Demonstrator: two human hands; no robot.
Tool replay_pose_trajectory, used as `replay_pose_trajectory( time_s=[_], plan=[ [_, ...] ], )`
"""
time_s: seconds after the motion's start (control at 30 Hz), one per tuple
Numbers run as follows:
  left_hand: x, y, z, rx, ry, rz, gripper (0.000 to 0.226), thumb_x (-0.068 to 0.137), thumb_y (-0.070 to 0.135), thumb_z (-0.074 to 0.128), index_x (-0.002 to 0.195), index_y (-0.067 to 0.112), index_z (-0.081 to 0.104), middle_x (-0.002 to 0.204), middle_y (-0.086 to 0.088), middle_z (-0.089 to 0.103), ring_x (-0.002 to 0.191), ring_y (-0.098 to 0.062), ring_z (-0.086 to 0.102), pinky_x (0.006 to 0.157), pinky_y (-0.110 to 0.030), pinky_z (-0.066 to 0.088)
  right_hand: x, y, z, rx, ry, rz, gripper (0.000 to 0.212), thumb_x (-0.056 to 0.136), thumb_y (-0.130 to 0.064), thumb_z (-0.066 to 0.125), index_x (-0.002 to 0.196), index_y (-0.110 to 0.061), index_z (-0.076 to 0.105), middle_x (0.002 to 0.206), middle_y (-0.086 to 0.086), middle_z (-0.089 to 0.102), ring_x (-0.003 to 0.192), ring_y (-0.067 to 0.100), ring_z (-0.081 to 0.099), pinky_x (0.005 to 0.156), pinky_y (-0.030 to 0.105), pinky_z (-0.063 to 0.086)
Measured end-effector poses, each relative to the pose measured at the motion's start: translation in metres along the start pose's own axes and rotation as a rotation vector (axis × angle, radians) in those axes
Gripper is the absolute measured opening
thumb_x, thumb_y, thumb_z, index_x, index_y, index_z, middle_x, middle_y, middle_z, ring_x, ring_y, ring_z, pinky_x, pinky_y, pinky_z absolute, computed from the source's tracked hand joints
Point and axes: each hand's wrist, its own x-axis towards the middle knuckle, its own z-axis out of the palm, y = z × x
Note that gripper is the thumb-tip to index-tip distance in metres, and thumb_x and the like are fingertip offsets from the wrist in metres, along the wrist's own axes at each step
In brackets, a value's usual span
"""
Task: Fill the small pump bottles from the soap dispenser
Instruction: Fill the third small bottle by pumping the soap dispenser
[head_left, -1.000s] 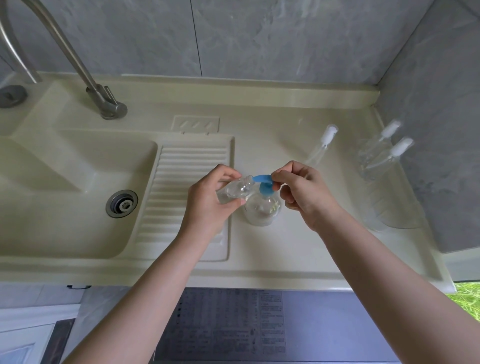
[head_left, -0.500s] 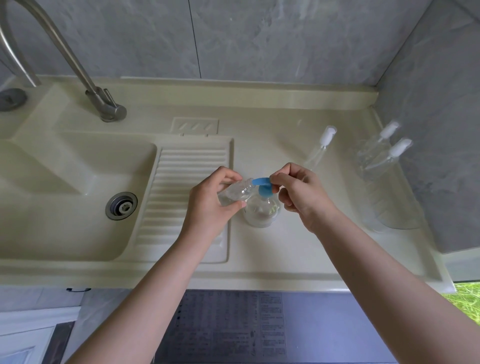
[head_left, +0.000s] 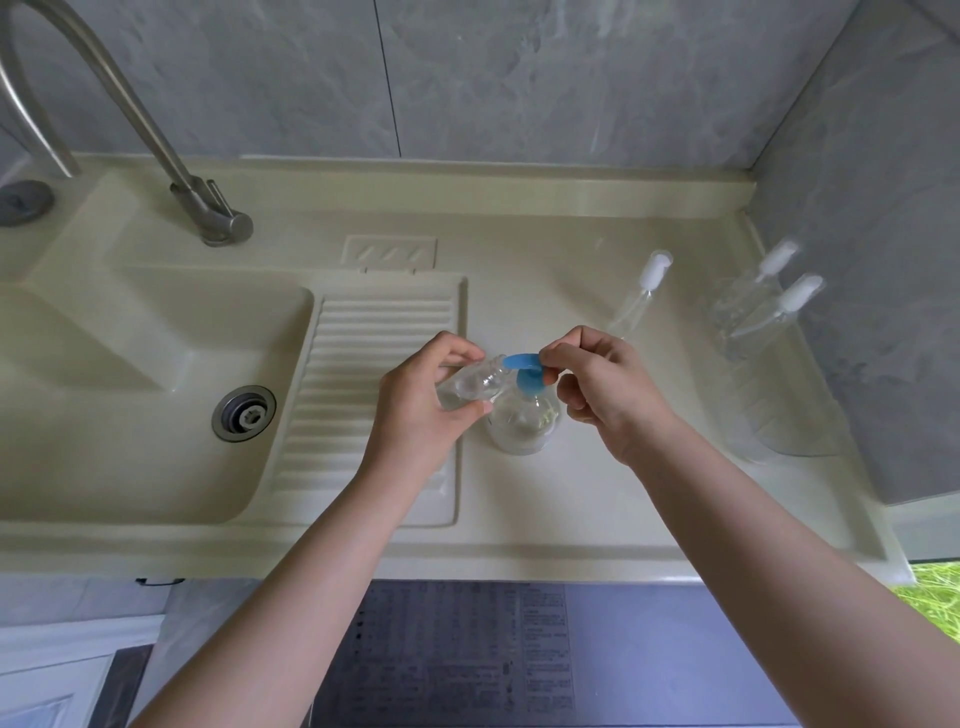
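Note:
A clear soap dispenser (head_left: 522, 423) with a blue pump head (head_left: 524, 371) stands on the cream counter, mid-frame. My left hand (head_left: 421, 410) grips a small clear bottle (head_left: 472, 387) without its pump, tilted with its open mouth right under the blue spout. My right hand (head_left: 597, 387) pinches the blue pump head between thumb and fingertips. A loose white pump top with its tube (head_left: 644, 291) lies on the counter behind my right hand. Two more small pump bottles (head_left: 763, 306) lean against the right wall.
The cream sink basin (head_left: 130, 405) with its metal drain (head_left: 243, 413) fills the left side, beside a ribbed draining board (head_left: 363, 395). A steel tap (head_left: 156, 130) arches over the basin. Grey tiled walls close the back and right. The counter's front edge (head_left: 467, 561) runs below my wrists.
Both hands have stayed at the dispenser with almost no shift. The right hand's fingers on the blue pump head sit slightly lower than a second ago.

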Motion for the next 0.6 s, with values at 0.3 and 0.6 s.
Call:
replay_pose_trajectory(
  time_s=[0.3,0.6],
  plan=[
    [0.0003,-0.0001,-0.0008,-0.006,0.012,0.002,0.043,0.067,0.003,0.087,0.099,0.020,0.065,0.100,0.018,0.069,0.093,0.005,0.064,0.082,-0.008,0.045,0.0006,-0.0001,-0.0003,-0.018,0.002,-0.006,0.023,0.088,-0.003,0.059,0.069,-0.014,0.053,0.064,0.004,0.061,0.050,0.017,0.028,0.044,0.021,0.019],
    [0.0016,-0.0004,-0.0005,0.005,0.010,0.006,0.042,0.066,0.004,0.087,0.100,0.019,0.065,0.099,0.019,0.069,0.094,0.006,0.063,0.084,-0.006,0.043,-0.0021,-0.0006,0.0002,0.005,0.015,-0.044,0.024,0.089,-0.003,0.060,0.069,-0.013,0.055,0.065,0.006,0.061,0.048,0.016,0.030,0.042,0.020,0.025]
  ],
)
